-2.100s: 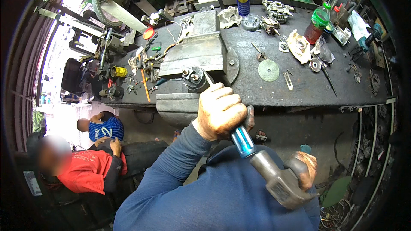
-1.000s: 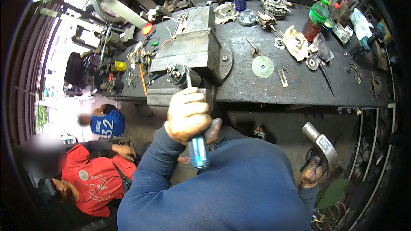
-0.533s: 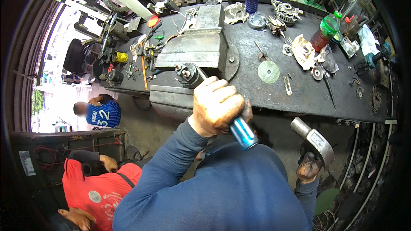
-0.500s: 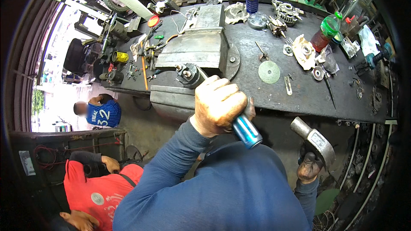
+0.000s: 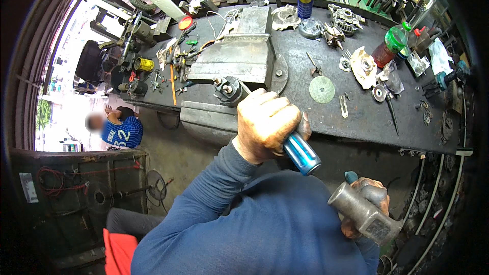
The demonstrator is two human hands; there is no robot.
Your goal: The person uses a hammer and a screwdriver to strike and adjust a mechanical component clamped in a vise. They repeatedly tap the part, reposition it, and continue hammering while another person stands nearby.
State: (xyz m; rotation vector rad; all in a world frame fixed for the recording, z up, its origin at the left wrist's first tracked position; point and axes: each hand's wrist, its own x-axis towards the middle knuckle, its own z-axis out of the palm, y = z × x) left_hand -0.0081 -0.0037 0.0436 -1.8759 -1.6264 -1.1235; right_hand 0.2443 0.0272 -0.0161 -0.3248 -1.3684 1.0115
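Part: the black, round part (image 5: 227, 91) with two studs sits between the vise's jaws, studs facing up and toward me.
Vise: the grey vise (image 5: 232, 63) stands at the near edge of the bench (image 5: 367, 127), its fixed body behind the part and the other jaw nearer me.
Screwdriver: the screwdriver (image 5: 302, 154) slants, blue handle toward my chest, thin shaft running up to the part's right edge; I cannot tell whether its tip touches.
Left hand: my left hand (image 5: 269, 121) is closed in a fist round the handle, whose butt sticks out below.
Right hand: my right hand (image 5: 376, 196) is gripping the hammer, low on my right, in front of my body.
Hammer: the hammer (image 5: 362, 215) has its head angled, one face up and to the left, apart from the screwdriver's butt.
Right of the vise: a pale green disc (image 5: 322, 89) lies flat; farther back are a blue can (image 5: 305, 0), a metal housing (image 5: 347, 19) and a green-capped bottle (image 5: 391, 43) with red liquid.
Left of the vise: an orange strip (image 5: 172, 82) lies among small tools, near a yellow can (image 5: 145, 64).
Beyond: a person in a blue jersey (image 5: 122, 130) is on my left; a bit of red clothing (image 5: 118, 252) shows nearer me.
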